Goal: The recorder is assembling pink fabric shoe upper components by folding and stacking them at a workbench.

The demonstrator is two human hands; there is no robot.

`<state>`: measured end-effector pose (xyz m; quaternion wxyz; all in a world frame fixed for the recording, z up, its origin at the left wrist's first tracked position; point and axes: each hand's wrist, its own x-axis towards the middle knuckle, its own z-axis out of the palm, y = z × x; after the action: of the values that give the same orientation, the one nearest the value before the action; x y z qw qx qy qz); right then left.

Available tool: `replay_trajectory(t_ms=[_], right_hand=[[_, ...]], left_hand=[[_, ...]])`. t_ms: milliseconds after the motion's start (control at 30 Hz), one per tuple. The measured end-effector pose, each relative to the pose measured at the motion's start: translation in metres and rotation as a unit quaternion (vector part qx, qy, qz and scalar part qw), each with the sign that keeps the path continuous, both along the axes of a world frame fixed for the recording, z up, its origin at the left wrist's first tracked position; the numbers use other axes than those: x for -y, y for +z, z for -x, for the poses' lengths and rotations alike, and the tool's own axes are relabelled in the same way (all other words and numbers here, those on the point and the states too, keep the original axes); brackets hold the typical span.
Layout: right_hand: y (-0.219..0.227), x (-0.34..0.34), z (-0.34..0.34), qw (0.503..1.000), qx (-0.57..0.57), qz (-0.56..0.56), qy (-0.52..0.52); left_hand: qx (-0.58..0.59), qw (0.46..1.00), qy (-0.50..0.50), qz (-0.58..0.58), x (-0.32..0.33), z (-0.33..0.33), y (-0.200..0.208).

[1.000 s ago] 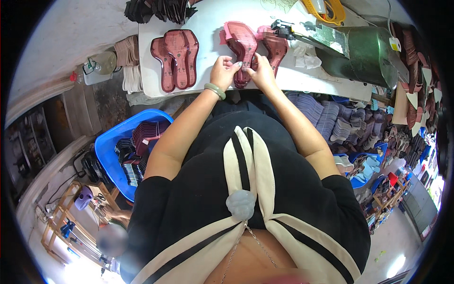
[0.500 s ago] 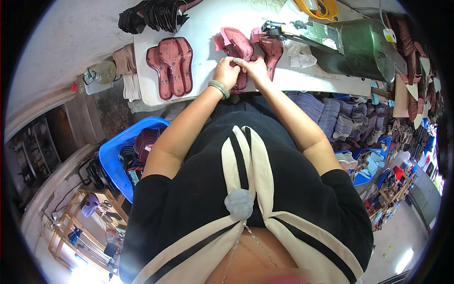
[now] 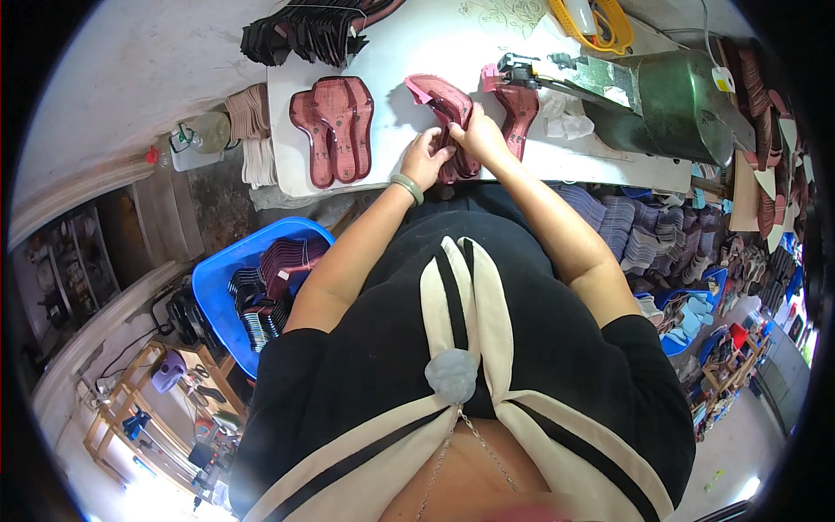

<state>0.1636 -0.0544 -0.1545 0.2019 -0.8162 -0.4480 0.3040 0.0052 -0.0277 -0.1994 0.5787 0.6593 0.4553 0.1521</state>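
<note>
Together, both hands' fingers point(image 3: 442, 150) pinched on maroon sole piece point(image 3: 445, 109)

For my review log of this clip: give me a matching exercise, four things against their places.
Things:
1. pair of maroon sole pieces
2. blue tub
3. green machine
4. maroon sole piece in hand

Places:
A. under both hands
B. table's right end
C. flat on the table, left of the hands
D. below the table, at the person's left

Pairs: 1-C, 2-D, 3-B, 4-A
</note>
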Motion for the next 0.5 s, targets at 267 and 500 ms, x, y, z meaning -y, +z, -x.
replay_trajectory(t_ms=[267,500], right_hand=[[0.022,-0.011,-0.036,0.993,-0.054,0.063,0.085],[0.1,0.034,-0.018,0.957,-0.146,-0.242,-0.066]], left_hand=[[-0.202,0.961,-0.102,-0.161,-0.001,-0.01,0.018],[0.265,0.928,0.143,0.22,-0.028,0.0,0.103]])
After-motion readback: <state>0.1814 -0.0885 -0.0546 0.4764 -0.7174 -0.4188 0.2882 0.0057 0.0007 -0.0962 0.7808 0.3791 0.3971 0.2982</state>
